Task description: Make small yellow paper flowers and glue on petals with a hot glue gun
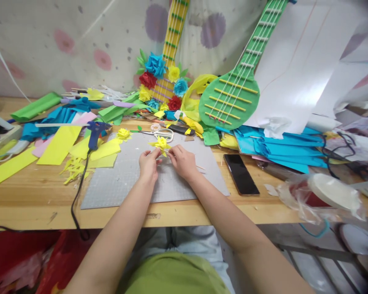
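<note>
A yellow paper flower (pixel 160 143) is held up between my two hands, above the grey cutting mat (pixel 110 192). My left hand (pixel 149 164) pinches it from the left with curled fingers. From the right, the fingers of my right hand (pixel 182 160) close on its lower edge. A thin wooden stick (pixel 200 167) pokes out beyond my right hand; how it meets the flower is hidden. Just behind lie white-handled scissors (pixel 165 134). Another yellow paper flower (pixel 123 134) rests at the mat's back left corner.
A blue glue gun (pixel 95 134) lies left, its cord over the table edge. Yellow paper strips (pixel 59 145) surround it. A phone (pixel 241 174) lies right of the mat, near a plastic-wrapped cup (pixel 322 194). Behind stand a green paper instrument (pixel 230 100) and a flower-decorated yellow one (pixel 172 36).
</note>
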The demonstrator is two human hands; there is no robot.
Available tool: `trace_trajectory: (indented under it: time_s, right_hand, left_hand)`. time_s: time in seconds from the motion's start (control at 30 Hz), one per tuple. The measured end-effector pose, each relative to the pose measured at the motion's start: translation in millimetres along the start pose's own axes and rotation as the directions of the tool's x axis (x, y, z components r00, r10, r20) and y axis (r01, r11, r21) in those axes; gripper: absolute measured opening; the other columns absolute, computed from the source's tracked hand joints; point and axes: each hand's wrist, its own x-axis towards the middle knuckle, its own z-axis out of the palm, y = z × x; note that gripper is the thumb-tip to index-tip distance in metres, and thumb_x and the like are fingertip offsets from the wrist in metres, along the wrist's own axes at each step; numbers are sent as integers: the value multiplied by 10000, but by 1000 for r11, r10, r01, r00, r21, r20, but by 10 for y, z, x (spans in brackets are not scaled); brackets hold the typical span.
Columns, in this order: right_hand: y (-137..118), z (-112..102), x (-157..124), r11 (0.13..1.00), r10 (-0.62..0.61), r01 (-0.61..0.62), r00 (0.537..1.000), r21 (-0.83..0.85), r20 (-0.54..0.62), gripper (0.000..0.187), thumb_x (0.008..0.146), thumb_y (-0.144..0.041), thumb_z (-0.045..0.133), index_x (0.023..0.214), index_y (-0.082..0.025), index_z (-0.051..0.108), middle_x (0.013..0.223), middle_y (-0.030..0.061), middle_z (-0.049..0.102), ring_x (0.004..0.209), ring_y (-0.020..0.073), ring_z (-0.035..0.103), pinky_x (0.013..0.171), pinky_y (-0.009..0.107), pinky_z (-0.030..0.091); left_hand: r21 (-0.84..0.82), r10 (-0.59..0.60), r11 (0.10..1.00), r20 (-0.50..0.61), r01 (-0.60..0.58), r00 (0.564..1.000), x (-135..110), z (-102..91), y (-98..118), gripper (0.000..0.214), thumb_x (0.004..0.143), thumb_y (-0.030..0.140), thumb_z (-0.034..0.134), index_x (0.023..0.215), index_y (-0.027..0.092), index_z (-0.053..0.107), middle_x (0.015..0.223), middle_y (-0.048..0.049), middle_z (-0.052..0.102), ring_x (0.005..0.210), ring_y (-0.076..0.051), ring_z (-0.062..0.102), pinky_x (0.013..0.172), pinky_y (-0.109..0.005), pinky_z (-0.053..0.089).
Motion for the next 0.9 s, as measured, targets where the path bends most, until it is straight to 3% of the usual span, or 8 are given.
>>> trace_trajectory:
  time_s: [0.53, 0.9]
  right_hand:
    - [8, 27, 2, 1000, 7, -7, 1000, -27, 8, 278, 913, -350, 350, 889, -214, 591, 880, 31, 632, 762, 130, 569, 553, 243, 300]
    - [56, 14, 23, 1000, 10, -11, 1000, 30, 22, 271, 909, -338, 363, 916, -222, 608, 895, 28, 630, 797, 127, 574, 603, 227, 348]
  left_hand:
    - [-56, -13, 998, 10, 14, 1000, 7, 4, 14, 411, 522, 44, 717, 723, 185, 387, 647, 23, 593, 565, -93, 586, 437, -158, 407]
    - [-54, 6, 999, 75, -2, 997, 1, -12, 31, 305, 545, 62, 679, 725, 163, 454, 665, 12, 590, 604, -95, 584, 476, -178, 446]
